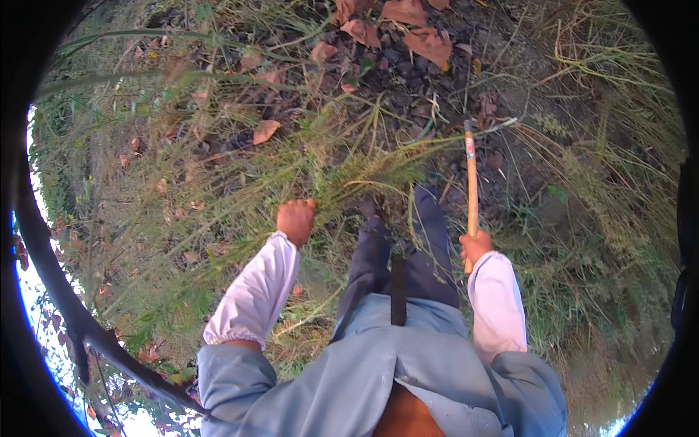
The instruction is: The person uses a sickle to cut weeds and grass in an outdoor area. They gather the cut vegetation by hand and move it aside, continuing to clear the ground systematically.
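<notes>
My left hand (296,223) is closed in a fist around a bundle of long, feathery green weed stems (377,169). The stems spread across the front of my legs, and one pale stem end (502,124) points to the upper right. In my right hand (475,247) is the wooden handle (472,191) of a hand tool, gripped near its lower end. The handle points away from me, with a small sticker and a dark metal collar near its far end. The tool's blade is hard to make out against the dark ground.
Dry brown leaves (428,46) lie on dark soil ahead. Tall weeds (617,213) stand on the right, with tangled grass on the left. A dark, bare branch (60,306) curves close along my left side. My dark-clad legs (371,257) are among the stems.
</notes>
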Demonstrator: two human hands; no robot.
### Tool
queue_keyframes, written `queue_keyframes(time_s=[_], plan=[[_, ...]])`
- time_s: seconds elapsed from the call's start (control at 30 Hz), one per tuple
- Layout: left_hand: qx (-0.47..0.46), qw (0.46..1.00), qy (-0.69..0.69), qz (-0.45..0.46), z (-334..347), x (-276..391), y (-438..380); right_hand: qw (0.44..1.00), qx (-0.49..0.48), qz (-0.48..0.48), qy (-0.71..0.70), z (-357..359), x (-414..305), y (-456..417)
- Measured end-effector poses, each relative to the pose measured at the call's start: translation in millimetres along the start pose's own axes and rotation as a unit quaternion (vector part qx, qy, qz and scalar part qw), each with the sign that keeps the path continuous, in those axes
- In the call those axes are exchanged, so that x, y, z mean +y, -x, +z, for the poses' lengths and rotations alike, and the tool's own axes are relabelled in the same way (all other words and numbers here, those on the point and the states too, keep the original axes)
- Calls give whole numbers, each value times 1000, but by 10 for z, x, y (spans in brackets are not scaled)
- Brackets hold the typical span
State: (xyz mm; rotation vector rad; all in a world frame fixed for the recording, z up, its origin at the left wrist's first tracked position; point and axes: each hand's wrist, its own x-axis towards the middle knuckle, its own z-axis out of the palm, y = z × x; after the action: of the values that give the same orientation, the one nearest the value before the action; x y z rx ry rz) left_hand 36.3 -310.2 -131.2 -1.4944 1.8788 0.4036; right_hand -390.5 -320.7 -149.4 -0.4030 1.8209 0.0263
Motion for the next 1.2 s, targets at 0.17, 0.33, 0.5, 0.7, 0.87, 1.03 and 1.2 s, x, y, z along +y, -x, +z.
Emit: queue_keyframes(time_s=[0.17, 0.33, 0.5, 0.7, 0.87, 1.03, 1.2], plan=[[-36, 999, 10, 8, 56, 146, 45, 989, -37, 3, -144, 16, -23, 42], [-80, 997, 10, 17, 7, 260, 61, 958, -177, -21, -224, 507, -729, -614], [-44, 998, -37, -28, -208, 316, 6, 933, -316, 9, -173, 968, -1002, -940], [84, 985, -151, -11, -530, 169, -181, 937, -349, -20, 18, 1162, -864, -736], [67, 990, -82, -90, -223, -175, -452, 923, -339, -50, 178, 622, -597, -377], [23, 995, -60, -74, -36, -224, -693, 921, -325, -85, 200, 408, -394, -237], [86, 964, -215, -129, 756, -454, -974, 910, -342, -90, 215, 687, -403, -385]])
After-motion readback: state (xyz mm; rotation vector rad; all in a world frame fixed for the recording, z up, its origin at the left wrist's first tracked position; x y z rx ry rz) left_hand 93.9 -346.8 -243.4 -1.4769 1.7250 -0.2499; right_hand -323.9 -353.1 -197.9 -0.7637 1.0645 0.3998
